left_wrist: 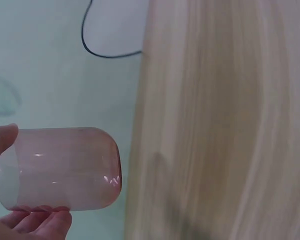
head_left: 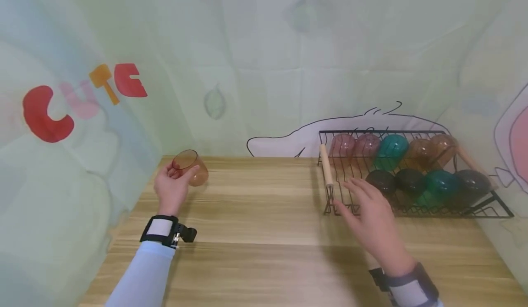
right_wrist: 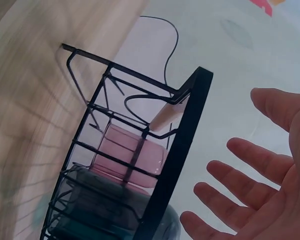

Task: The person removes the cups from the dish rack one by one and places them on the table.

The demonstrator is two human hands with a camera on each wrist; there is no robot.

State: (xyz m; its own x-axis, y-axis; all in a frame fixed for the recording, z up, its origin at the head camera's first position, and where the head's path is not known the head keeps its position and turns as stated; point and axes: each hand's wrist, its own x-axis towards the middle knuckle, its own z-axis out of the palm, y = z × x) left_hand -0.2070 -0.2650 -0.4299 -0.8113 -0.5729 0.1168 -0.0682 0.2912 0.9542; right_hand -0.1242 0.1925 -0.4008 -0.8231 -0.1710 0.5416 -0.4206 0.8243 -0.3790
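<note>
At the far left of the wooden table, my left hand (head_left: 173, 188) grips an amber-pink glass cup (head_left: 197, 175) near its rim, thumb on one side and fingers on the other. The left wrist view shows the same cup (left_wrist: 70, 170) lying sideways across the picture, its rounded base away from the palm. Over the front left part of a black wire rack (head_left: 336, 208) hovers my right hand (head_left: 375, 224), fingers spread and holding nothing. Inside the rack, glass cups stand upside down in two rows: pink (head_left: 342, 146), teal (head_left: 393, 149), amber (head_left: 420, 151) and dark grey (head_left: 381, 182).
The rack has wooden handles (head_left: 326, 165) at both ends and stands at the right of the table (head_left: 255, 206), near the back. A printed cloth (head_left: 264, 68) hangs behind and at the sides of the table.
</note>
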